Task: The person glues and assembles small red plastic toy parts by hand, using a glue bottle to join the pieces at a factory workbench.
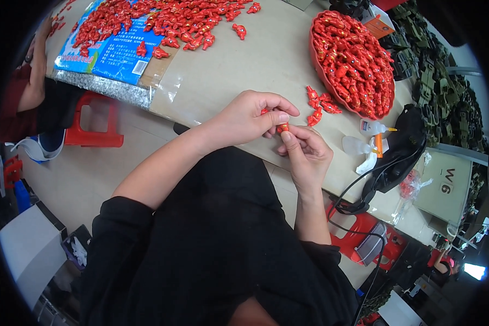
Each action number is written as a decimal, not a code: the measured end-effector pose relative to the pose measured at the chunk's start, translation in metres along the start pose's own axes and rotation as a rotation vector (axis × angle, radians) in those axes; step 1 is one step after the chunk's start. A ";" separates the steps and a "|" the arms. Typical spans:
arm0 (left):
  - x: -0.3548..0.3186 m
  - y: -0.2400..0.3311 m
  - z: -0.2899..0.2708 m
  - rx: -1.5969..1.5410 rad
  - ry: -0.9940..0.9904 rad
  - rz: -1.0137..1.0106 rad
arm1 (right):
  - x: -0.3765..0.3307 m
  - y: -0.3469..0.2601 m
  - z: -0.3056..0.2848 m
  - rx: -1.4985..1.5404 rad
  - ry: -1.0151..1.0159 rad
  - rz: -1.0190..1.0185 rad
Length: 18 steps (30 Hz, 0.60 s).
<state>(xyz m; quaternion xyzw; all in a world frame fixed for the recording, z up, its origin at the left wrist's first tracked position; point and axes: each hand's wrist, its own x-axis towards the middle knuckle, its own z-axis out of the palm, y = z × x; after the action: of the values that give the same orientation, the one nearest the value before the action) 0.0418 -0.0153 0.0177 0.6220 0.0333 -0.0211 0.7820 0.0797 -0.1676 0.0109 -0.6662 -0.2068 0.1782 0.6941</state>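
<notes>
Left hand [252,117] and right hand [305,152] meet at the near edge of the table [244,65], both pinching one small red toy piece [282,128] between fingertips. The piece sits just in front of the red bowl [316,60] heaped with like pieces. A few loose pieces [318,106] lie beside the bowl; a glue bottle [374,127] stands just right of them.

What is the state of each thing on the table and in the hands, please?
Left hand: fingers closed on a small red toy piece.
Right hand: fingers pinching the same piece from below.
Red tray: heaped full of red pieces.
Glue bottle: lying on its side.
Blue bag: lying flat, red pieces spread on it.
Loose red pieces: scattered beside the tray.
</notes>
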 end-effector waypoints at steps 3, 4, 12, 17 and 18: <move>-0.002 0.001 0.002 0.008 0.027 0.047 | -0.001 0.000 -0.001 0.012 -0.015 0.035; -0.002 0.000 0.002 0.003 0.029 0.050 | 0.000 -0.001 -0.002 0.007 -0.018 0.035; -0.002 -0.004 0.000 0.012 0.037 0.071 | 0.004 -0.004 -0.005 0.082 -0.077 0.194; -0.001 -0.001 -0.003 -0.010 -0.014 0.014 | 0.001 0.001 -0.003 0.018 -0.054 0.086; -0.001 -0.002 -0.004 -0.007 -0.027 0.010 | 0.001 0.001 -0.002 0.014 -0.048 0.056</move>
<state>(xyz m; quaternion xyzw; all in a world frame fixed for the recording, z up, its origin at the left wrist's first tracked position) 0.0409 -0.0119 0.0151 0.6192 0.0196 -0.0258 0.7846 0.0818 -0.1690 0.0099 -0.6623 -0.2034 0.2147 0.6884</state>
